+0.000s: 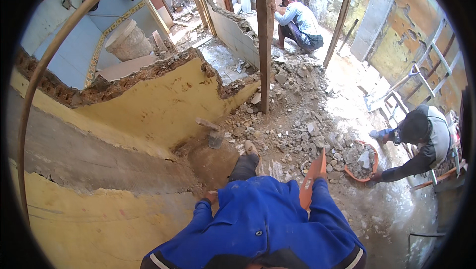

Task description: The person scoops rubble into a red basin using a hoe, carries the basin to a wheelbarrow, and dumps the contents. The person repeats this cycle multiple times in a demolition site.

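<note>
My right hand grips an orange flat-looking piece, tilted upright beside the rubble; its full shape is hidden by my sleeve. Beside my hip, close to the low yellow wall, is my left hand, its fingers mostly out of sight. Ahead of my foot lies a short tool with a metal blade and a stubby wooden end. Broken masonry is heaped in front of me. At the right, a bending co-worker has a hand on the rim of an orange basin filled with rubble.
A wooden post rises from the heap. Another person squats at the back. The broken yellow wall runs along my left, with a dirty bucket beyond it. A ladder leans at the right, and a curved pole crosses the left side.
</note>
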Tool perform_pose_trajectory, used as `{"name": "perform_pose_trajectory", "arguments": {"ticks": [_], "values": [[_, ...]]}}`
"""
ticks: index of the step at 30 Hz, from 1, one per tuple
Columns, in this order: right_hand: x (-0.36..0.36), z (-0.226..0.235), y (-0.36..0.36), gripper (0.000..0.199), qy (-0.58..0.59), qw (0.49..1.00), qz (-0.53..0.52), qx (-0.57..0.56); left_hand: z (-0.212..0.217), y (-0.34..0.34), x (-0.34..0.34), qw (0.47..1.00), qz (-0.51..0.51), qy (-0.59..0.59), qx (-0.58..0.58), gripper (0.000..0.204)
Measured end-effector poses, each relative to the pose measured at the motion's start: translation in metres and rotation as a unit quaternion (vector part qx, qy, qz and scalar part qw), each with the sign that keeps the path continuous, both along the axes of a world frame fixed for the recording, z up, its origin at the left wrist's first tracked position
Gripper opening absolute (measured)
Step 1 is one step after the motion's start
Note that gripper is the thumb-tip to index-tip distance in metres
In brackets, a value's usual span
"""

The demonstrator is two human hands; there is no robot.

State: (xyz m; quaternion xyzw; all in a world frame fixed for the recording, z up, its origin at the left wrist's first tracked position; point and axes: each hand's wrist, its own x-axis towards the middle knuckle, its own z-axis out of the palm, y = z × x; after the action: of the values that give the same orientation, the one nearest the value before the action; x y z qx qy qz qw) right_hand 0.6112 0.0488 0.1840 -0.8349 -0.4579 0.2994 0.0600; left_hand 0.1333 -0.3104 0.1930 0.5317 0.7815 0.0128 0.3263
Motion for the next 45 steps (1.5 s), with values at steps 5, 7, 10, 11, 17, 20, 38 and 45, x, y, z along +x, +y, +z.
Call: {"name": "perform_pose_trajectory", "arguments": {"ticks": [5,7,10,11,17,20,38,45], "values": [[-0.105,0.009,0.007,0.062,0.057,0.996,0.059,0.048,0.014,-0.013,-0.034,0.982,0.093,-0.161,0.037,0.025],[-0.037,-0.044,0.031,0.044,-0.109,0.967,0.143,0.181,0.03,0.105,-0.018,0.976,0.052,-0.208,0.044,0.017],[-0.022,-0.079,-0.012,0.042,-0.198,0.928,0.175,0.264,0.051,0.177,-0.039,0.935,0.084,-0.332,0.093,0.016],[-0.048,-0.072,-0.057,0.045,-0.052,0.966,0.107,0.23,0.06,0.172,-0.048,0.958,0.056,-0.273,0.063,0.018],[-0.109,-0.049,-0.247,0.058,0.015,0.981,0.005,0.193,0.122,0.105,-0.06,0.939,0.107,-0.31,0.104,0.03],[-0.109,-0.049,-0.324,0.058,-0.046,0.994,-0.082,0.054,0.072,0.05,-0.064,0.94,0.146,-0.302,0.057,0.027],[-0.153,-0.034,-0.309,0.038,-0.051,0.989,0.0,-0.14,-0.019,0.004,-0.136,0.924,0.231,-0.296,-0.068,0.028],[-0.18,-0.029,-0.033,0.022,0.06,0.996,0.069,-0.009,0.021,0.207,-0.219,0.896,0.322,-0.288,0.104,0.035]]}}
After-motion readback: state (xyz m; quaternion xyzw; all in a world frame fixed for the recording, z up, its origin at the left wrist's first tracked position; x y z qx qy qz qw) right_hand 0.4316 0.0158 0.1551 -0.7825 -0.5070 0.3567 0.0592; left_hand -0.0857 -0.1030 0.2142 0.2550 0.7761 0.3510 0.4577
